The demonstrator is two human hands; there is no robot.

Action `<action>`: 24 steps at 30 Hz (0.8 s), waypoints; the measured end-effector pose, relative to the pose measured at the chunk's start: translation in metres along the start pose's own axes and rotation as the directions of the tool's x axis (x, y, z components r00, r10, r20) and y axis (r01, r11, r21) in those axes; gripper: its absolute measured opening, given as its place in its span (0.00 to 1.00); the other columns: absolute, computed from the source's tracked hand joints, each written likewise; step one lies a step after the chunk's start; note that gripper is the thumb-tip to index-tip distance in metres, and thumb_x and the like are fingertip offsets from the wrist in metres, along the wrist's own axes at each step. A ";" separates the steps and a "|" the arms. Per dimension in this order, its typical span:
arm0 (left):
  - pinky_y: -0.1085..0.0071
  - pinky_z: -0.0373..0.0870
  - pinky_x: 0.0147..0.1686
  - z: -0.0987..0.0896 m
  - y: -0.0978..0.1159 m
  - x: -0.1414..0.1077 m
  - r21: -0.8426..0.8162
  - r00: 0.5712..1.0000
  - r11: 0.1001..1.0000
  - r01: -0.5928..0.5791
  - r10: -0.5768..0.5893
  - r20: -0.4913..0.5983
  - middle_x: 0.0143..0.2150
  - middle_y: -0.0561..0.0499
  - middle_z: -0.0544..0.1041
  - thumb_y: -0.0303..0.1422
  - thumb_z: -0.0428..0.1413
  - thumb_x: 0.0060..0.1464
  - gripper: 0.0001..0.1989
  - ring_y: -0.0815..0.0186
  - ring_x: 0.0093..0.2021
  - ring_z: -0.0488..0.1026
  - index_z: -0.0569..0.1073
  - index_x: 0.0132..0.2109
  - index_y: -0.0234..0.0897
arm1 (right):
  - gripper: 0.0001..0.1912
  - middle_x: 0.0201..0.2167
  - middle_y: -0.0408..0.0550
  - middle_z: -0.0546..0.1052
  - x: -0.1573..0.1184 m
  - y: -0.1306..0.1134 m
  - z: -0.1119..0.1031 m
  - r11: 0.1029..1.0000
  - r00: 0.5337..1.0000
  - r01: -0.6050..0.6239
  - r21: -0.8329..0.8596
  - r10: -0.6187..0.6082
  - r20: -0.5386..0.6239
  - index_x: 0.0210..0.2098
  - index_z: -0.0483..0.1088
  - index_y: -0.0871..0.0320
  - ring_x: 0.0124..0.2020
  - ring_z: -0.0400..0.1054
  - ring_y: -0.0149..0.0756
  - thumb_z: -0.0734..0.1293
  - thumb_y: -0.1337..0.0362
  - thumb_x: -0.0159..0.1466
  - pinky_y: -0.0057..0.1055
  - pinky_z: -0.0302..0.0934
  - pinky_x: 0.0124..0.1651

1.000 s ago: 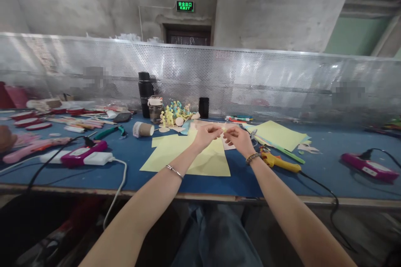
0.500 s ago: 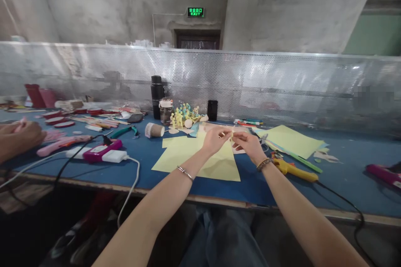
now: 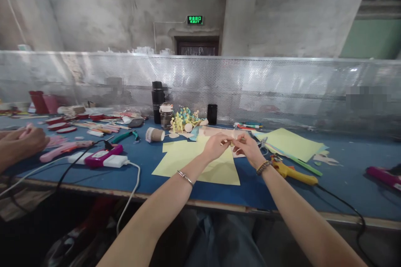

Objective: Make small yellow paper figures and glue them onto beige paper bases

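Observation:
My left hand (image 3: 216, 147) and my right hand (image 3: 249, 149) meet fingertip to fingertip above the workbench. Both are closed in a pinch on a small pale yellow piece (image 3: 232, 143), mostly hidden by the fingers; its exact kind is too small to make out. Beneath them lie pale yellow paper sheets (image 3: 191, 162) and a pinkish sheet (image 3: 219, 132). Scissors (image 3: 263, 146) rest just right of my right hand. A yellow glue gun (image 3: 294, 174) lies beside my right wrist.
Behind my hands stand a black bottle (image 3: 157, 102), a jar (image 3: 166, 117), small yellow and blue figures (image 3: 183, 120) and a phone (image 3: 212, 114). A paper cup (image 3: 155, 134) lies sideways. A purple-white power strip (image 3: 103, 157) sits left, near another person's hands (image 3: 25, 146). More yellow paper (image 3: 291, 144) lies right.
The view has tilted slightly upward. My fingertips stay together, with small shifts of the fingers around the piece. The other person's hands at the left have moved slightly.

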State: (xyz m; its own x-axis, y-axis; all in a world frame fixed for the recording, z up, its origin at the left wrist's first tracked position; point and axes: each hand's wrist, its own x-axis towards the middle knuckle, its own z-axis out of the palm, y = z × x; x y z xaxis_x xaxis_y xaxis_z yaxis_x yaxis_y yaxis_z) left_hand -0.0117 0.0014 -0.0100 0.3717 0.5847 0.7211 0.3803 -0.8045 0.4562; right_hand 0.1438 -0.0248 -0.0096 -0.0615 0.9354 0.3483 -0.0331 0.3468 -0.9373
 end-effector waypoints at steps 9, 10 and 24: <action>0.73 0.70 0.34 -0.004 0.004 0.000 0.005 0.998 0.998 0.055 -0.055 0.030 0.37 0.50 0.77 0.32 0.53 0.52 0.10 0.69 0.33 0.71 0.77 0.40 0.39 | 0.20 0.22 0.39 0.70 -0.001 -0.001 0.000 1.000 1.000 0.013 -0.015 -0.013 0.016 0.27 0.58 0.57 0.20 0.67 0.27 0.71 0.54 0.48 0.22 0.60 0.20; 0.73 0.70 0.34 -0.004 0.004 0.000 0.008 0.998 0.998 0.059 -0.059 0.022 0.37 0.50 0.77 0.32 0.53 0.52 0.10 0.68 0.34 0.71 0.77 0.39 0.38 | 0.20 0.23 0.39 0.70 -0.001 -0.001 -0.001 1.000 1.000 0.014 -0.018 -0.014 0.021 0.27 0.58 0.57 0.20 0.67 0.27 0.71 0.53 0.48 0.22 0.60 0.20; 0.74 0.68 0.34 -0.002 0.007 0.000 0.057 0.997 0.995 0.083 -0.083 -0.008 0.34 0.51 0.76 0.35 0.51 0.54 0.11 0.68 0.33 0.71 0.77 0.36 0.37 | 0.19 0.27 0.45 0.72 -0.001 0.000 -0.001 0.998 0.999 0.002 -0.064 0.001 0.046 0.29 0.66 0.60 0.21 0.67 0.26 0.67 0.49 0.53 0.22 0.62 0.21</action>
State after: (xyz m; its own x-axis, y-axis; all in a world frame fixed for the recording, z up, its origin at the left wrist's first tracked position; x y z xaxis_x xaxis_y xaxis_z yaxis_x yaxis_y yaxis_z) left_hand -0.0111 -0.0041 -0.0058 0.3321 0.6484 0.6851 0.4573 -0.7459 0.4843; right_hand 0.1448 -0.0253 -0.0103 -0.1072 0.9314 0.3479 0.0306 0.3528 -0.9352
